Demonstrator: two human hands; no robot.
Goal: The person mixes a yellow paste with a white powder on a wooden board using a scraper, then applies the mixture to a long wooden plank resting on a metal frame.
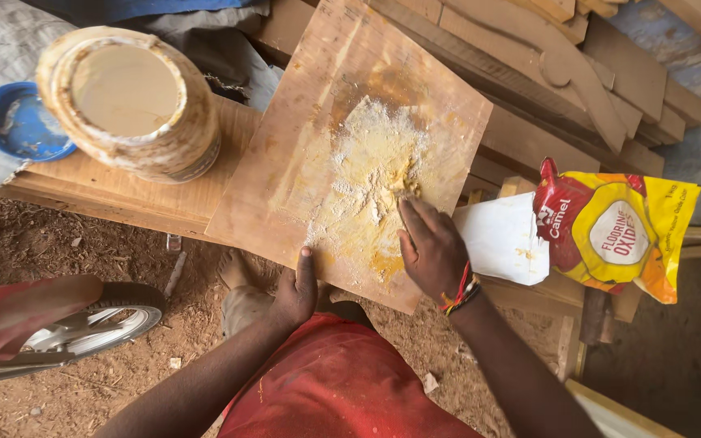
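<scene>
Standing as a counter (123,191) of stacked planks over sawdust-strewn ground, and carrying everything in use. Lying across it at a slant, a flat wooden board (302,146), its near corner hanging past the counter's edge toward the body. Sitting to the board's left, a wide open tub (127,101) filled with smooth cream-coloured paste, its outside caked with drips, a blue lid (22,122) resting just beyond it. Lying to the board's right, a yellow and red powder bag (618,235) on its side, mouth turned toward the board. Spreading over the board's middle, a heap of pale yellow and white powder (367,170), darker yellow staining around it. Steadying the board at its near edge, the left hand (295,294), thumb lying on top and fingers curled underneath, out of sight. Reaching into the near side of the heap, the right hand (432,251), fingers (412,212) straight and pressed together, tips buried in the powder, pinching nothing. Judging from this, blending the dry powders by hand, with no paste yet on the board. Calling next for raking the loose edges back into the heap with light strokes, while holding the board level so nothing slides off the overhanging corner.
</scene>
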